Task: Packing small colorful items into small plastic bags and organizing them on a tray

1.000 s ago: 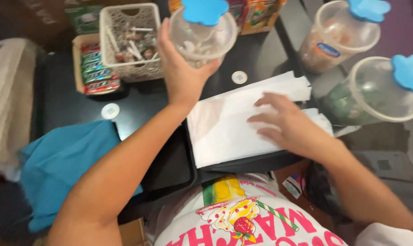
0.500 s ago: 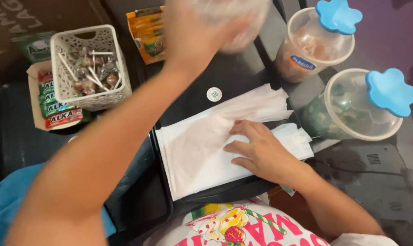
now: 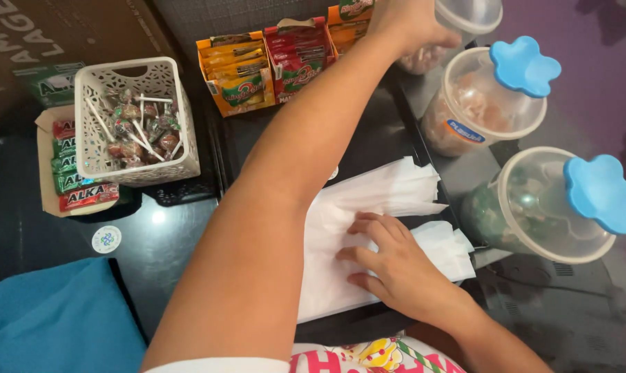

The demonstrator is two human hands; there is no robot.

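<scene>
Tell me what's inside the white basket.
The white basket holds wrapped lollipops with white sticks, piled loosely in reddish and green wrappers. Its lattice walls hide the lowest ones, so the bottom layer and the count cannot be seen.

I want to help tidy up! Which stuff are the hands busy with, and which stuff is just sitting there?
Busy with:
- clear jar, in the left hand grip
- white paper bags, under the right hand

Just sitting there:
- lollipop basket
- candy boxes
- two blue-lidded jars
- blue cloth
</scene>
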